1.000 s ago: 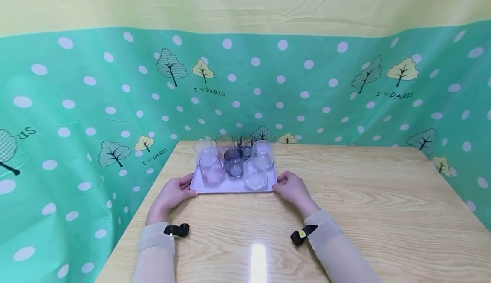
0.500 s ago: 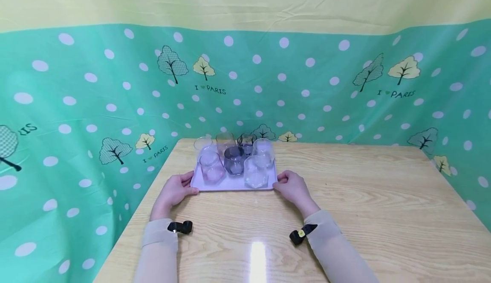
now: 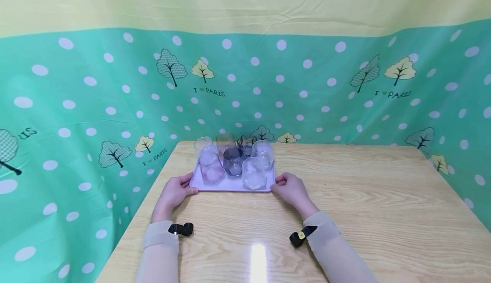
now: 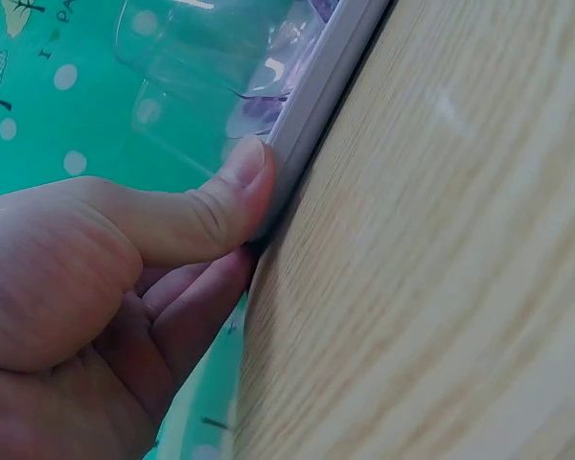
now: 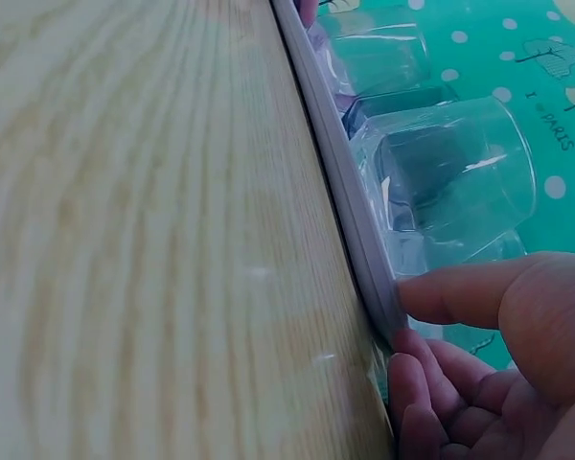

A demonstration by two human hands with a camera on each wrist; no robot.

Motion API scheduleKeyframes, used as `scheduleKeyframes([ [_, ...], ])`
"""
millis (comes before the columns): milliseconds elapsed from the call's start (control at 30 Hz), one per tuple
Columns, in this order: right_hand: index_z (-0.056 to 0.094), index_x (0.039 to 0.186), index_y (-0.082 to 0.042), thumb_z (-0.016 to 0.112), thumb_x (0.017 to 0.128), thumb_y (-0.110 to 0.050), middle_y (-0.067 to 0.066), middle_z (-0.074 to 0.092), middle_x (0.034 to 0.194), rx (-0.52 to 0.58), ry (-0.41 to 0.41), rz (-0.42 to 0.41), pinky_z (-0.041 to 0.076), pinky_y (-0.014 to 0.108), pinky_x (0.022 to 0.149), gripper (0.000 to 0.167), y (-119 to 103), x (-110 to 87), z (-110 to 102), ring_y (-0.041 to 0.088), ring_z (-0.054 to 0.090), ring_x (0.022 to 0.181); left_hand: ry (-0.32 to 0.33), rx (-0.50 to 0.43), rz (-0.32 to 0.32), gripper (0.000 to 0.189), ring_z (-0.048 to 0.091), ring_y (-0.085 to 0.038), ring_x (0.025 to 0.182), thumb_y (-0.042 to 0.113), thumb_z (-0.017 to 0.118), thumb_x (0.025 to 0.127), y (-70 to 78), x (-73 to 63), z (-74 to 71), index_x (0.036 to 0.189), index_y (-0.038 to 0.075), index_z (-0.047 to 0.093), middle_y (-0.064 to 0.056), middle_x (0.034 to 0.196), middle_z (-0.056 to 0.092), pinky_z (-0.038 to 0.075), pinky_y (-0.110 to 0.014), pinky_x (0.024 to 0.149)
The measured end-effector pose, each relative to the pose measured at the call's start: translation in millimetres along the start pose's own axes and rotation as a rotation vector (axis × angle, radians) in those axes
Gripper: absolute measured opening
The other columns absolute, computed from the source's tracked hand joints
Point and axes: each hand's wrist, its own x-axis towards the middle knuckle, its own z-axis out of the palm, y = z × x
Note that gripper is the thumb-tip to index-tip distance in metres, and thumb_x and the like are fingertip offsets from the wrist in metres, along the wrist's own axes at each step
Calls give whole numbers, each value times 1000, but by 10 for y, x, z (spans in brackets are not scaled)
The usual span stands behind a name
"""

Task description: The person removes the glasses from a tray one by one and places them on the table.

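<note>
A pale lilac tray (image 3: pixel 226 186) lies at the back left of the wooden table, carrying several drinking glasses. My left hand (image 3: pixel 173 195) grips its near left corner; in the left wrist view the thumb (image 4: pixel 246 163) presses on the tray's rim (image 4: pixel 316 91), fingertips hidden beneath or behind. At the near right corner my right hand (image 3: pixel 293 190) pinches the tray, thumb on the rim (image 5: pixel 350 201) and fingers curled below. A pinkish glass (image 3: pixel 212 173), a dark grey glass (image 3: pixel 232 164) and a clear glass (image 3: pixel 254 179) stand in front; brownish, dark and clear ones stand behind.
The wooden tabletop (image 3: pixel 368 189) extends to the right and toward me. A green dotted curtain (image 3: pixel 291 91) hangs right behind the table and along its left side. Light reflects off the table (image 3: pixel 258 261) near its front.
My left forearm has shifted slightly to the right, and the tray's near edge sits a touch farther back. Both hands keep their hold on the tray, and the glasses still stand on it.
</note>
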Motion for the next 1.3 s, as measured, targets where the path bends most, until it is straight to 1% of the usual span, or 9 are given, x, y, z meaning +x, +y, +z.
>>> scheduleKeyframes([
  [267,71,118,-3,82,92,-25,8,72,104,37,-28,-5,59,42,85,36,25,0,-47,24,66,93,-1,-105,-35,72,47,-36,148,15,84,94,-47,-16,31,156,-1,50,-22,155,53,37,-52,123],
  [400,69,131,-4,82,93,-26,9,73,111,72,-19,-2,59,45,91,46,39,4,-48,26,68,100,-6,-159,-52,73,46,-36,148,15,85,94,-81,-44,52,156,-1,50,-22,156,51,38,-51,123],
  [467,66,138,-5,82,94,-27,11,73,118,99,-4,-24,60,46,94,52,25,2,-38,28,69,107,-7,-169,-60,74,46,-36,148,14,86,93,-91,-58,60,156,0,50,-21,157,50,38,-51,123],
  [600,61,146,-6,82,96,-28,16,69,130,175,22,-114,60,46,97,59,-58,-15,-2,33,68,117,5,-146,-42,75,49,-36,146,13,86,92,-100,-70,66,156,0,50,-20,157,51,41,-50,120],
  [733,63,147,-7,82,97,-26,15,68,138,245,49,-199,61,44,96,57,-172,-41,37,32,67,119,14,-120,-1,74,53,-34,144,10,87,91,-86,-52,74,155,-2,52,-20,157,53,45,-46,118],
  [900,62,146,-10,82,96,-23,12,66,143,273,91,-276,60,46,99,56,-277,-37,85,32,65,122,25,-79,26,74,52,-35,145,13,87,91,-49,-11,60,154,-2,53,-19,157,53,41,-48,121],
  [1000,60,149,-11,85,94,-25,14,64,144,268,89,-297,56,50,105,63,-311,-25,112,33,63,126,27,-66,32,74,51,-35,146,14,88,90,-42,6,44,154,-1,53,-19,157,53,40,-49,122],
  [1200,53,157,-13,90,88,-31,15,59,149,214,31,-288,53,53,110,80,-338,-22,175,36,59,131,11,-57,17,74,51,-34,145,16,87,92,-64,3,22,155,-1,51,-19,157,52,40,-49,122],
  [1300,51,159,-12,91,87,-32,16,56,152,198,32,-305,52,54,111,85,-360,-6,215,37,58,133,19,-61,21,74,51,-35,145,17,86,93,-67,-12,15,156,-1,51,-20,157,52,40,-50,122],
])
